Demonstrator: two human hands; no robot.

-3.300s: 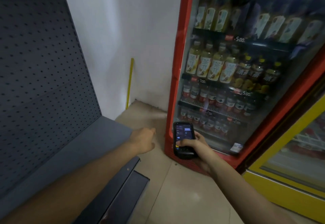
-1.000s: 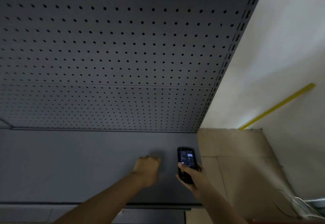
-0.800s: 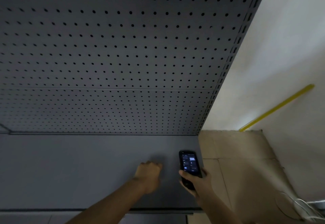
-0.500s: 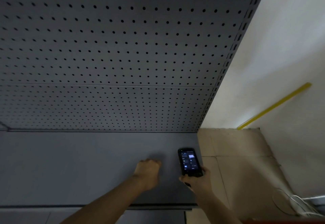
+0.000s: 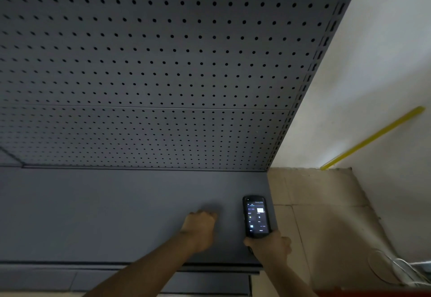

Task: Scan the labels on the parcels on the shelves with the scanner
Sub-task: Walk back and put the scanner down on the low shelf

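Observation:
My right hand (image 5: 270, 246) holds a black handheld scanner (image 5: 256, 217) upright by its lower end, its lit screen facing me, over the right end of a dark grey bottom shelf (image 5: 105, 212). My left hand (image 5: 200, 228) is curled into a loose fist with nothing in it, hovering over the shelf just left of the scanner. No parcel or label shows on this shelf.
A grey perforated back panel (image 5: 163, 63) rises behind the shelf. To the right are a white wall (image 5: 377, 51), a yellow strip (image 5: 370, 138) leaning on it, beige floor tiles (image 5: 326, 215) and white cables (image 5: 401, 268) at the lower right.
The view swung from the red drinks fridge to the grey shelf. Over the last second the scanner tilted slightly and its screen changed; both hands stayed almost in place.

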